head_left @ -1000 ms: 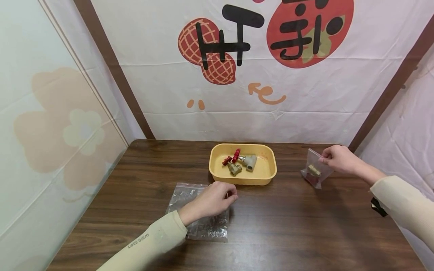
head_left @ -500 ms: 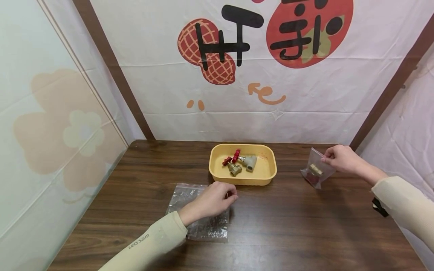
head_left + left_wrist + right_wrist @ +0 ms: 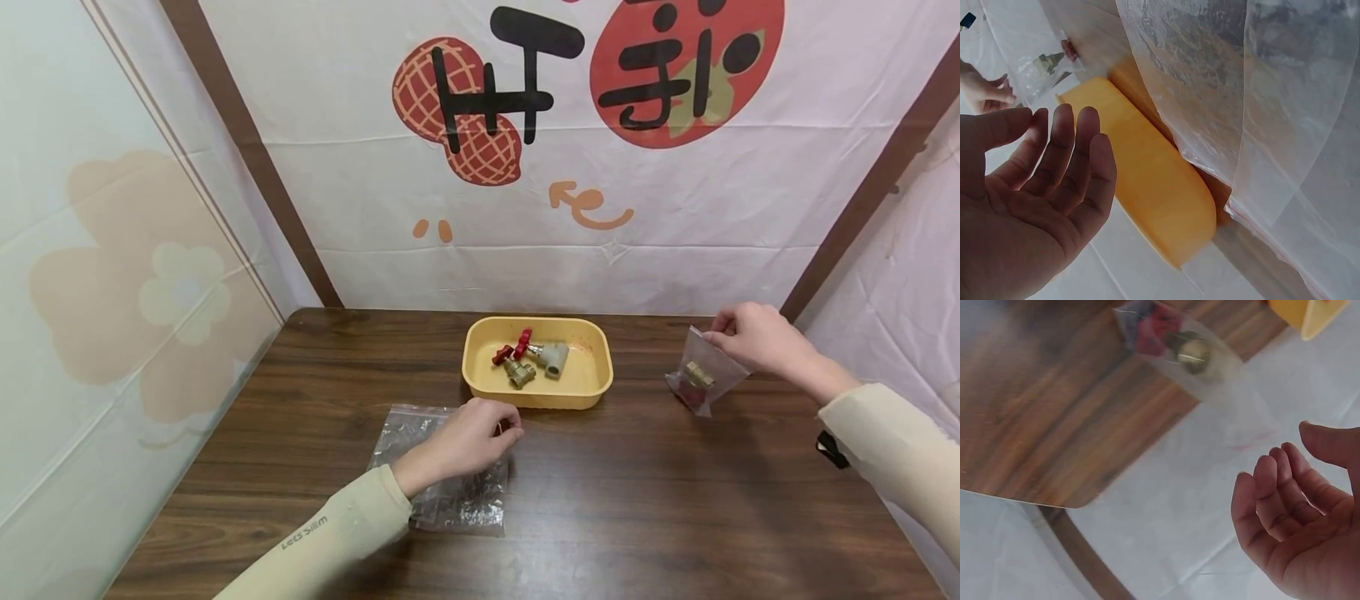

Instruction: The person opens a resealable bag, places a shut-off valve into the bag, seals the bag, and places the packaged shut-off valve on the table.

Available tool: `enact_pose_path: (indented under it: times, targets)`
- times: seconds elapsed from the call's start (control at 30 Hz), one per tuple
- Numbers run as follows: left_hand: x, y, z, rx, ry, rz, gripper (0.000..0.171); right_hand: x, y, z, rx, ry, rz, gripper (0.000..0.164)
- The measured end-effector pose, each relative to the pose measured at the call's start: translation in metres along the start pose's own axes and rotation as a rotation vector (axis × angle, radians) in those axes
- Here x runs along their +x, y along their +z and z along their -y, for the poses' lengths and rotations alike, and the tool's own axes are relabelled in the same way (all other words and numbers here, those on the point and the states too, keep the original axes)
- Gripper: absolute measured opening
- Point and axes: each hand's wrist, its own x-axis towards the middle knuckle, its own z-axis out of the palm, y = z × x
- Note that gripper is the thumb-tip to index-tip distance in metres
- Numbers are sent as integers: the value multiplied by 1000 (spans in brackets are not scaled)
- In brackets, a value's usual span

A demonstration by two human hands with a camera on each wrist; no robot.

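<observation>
My right hand (image 3: pixel 757 335) is at the upper edge of a small clear zip bag (image 3: pixel 726 377) on the right of the table. In the right wrist view its fingers are loosely bent and apart from the bag. Inside the bag is a brass valve (image 3: pixel 1194 356) with a red handle (image 3: pixel 1159 330). The left hand (image 3: pixel 465 437) hovers over a larger flat zip bag (image 3: pixel 459 508), its fingers relaxed and holding nothing. Just beyond it sits a yellow tray (image 3: pixel 585 382) with a brass valve (image 3: pixel 519 374) and a grey valve (image 3: pixel 553 359), each with a red handle.
The dark wooden table (image 3: pixel 637 517) ends at a white printed cloth (image 3: pixel 360 208) behind it. More cloth hangs on the left and right sides. A black item (image 3: pixel 831 450) shows under the right sleeve.
My right hand has let go of the small zip bag and risen slightly; the bag stays standing on the table. The left hand has barely moved.
</observation>
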Motion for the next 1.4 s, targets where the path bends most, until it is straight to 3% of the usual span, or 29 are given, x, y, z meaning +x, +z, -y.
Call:
enact_pose_path:
  times: [0.23, 0.57, 0.87, 1.03, 1.23, 1.4]
  targets:
    - [0, -6, 3, 2, -18, -20, 8, 6, -1, 31, 41, -34, -20, 15]
    - [-4, -13, 13, 23, -33, -66, 10, 8, 20, 87, 147, -105, 20, 11]
    - [-11, -21, 20, 20, -68, -62, 12, 14, 48, 118, 192, -202, 13, 12]
    - [-14, -23, 25, 41, -119, -49, 17, 14, 61, 137, 232, -266, 48, 16]
    - [-19, -25, 32, 90, -219, -85, 20, 15, 72, 159, 255, -316, 74, 19]
    - [-24, -27, 37, 116, -264, -101, 27, 18, 82, 174, 268, -357, 98, 20]
